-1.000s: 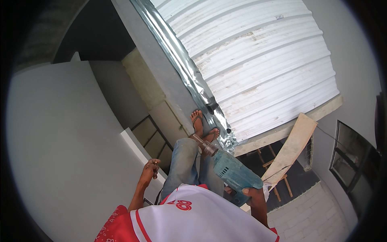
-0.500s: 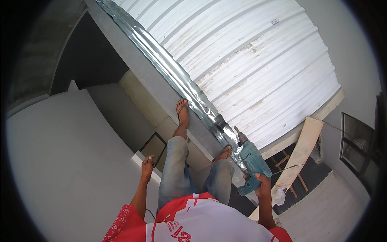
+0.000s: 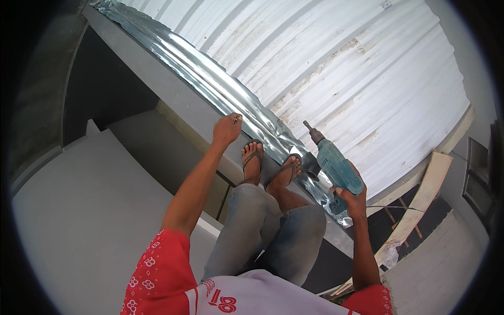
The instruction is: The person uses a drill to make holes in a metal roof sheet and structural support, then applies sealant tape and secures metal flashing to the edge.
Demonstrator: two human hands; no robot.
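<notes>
Where white corrugated roofing (image 3: 399, 115) meets silver flashing (image 3: 215, 86) near a grey wall (image 3: 105, 220), the right hand (image 3: 355, 198) grips a teal drill (image 3: 336, 165) above, bit aimed forward-left, long axis diagonal; the left hand (image 3: 228, 129) curls closed (contents unclear).

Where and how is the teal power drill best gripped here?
The teal power drill is probably best gripped around its rear handle, where the right hand holds it, coming from behind, the near side: the handle juts off the back end, while the chuck and bit point forward, away.

R fingers (image 3: 344, 193) on drill (image 3: 336, 165) — L fingers (image 3: 236, 121) curled, corrug. sheeting (image 3: 388, 110)
</notes>
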